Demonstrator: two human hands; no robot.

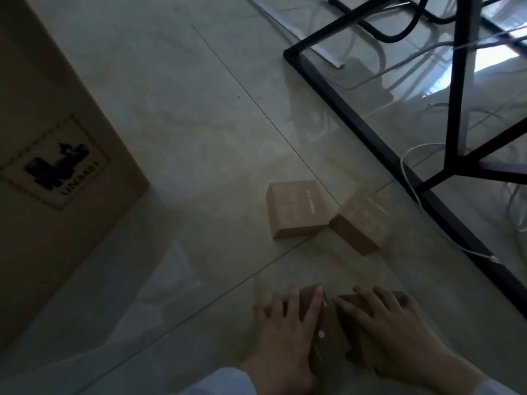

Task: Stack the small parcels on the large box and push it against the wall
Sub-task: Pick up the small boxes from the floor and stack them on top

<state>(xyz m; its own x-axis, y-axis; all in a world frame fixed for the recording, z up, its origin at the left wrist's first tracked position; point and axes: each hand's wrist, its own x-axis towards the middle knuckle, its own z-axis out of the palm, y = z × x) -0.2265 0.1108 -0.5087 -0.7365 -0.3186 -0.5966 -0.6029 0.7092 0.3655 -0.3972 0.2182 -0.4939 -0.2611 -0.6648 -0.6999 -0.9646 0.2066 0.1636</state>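
Note:
A large cardboard box [48, 155] with a black hazard label stands at the left on the tiled floor. Two small brown parcels lie side by side in the middle: one [296, 208] and a second [362, 220] to its right, their corners touching. Near the bottom, my left hand [285, 332] and my right hand [382, 329] lie with fingers spread on top of small brown parcels [328, 337] on the floor. The hands hide most of them, so I cannot tell whether there is one parcel or two.
A black metal frame [356, 121] of a table runs diagonally across the right side, with an upright leg [462, 81]. White cables [410, 181] trail over and behind the frame. Grey floor tiles [185, 138] stretch between the big box and the parcels.

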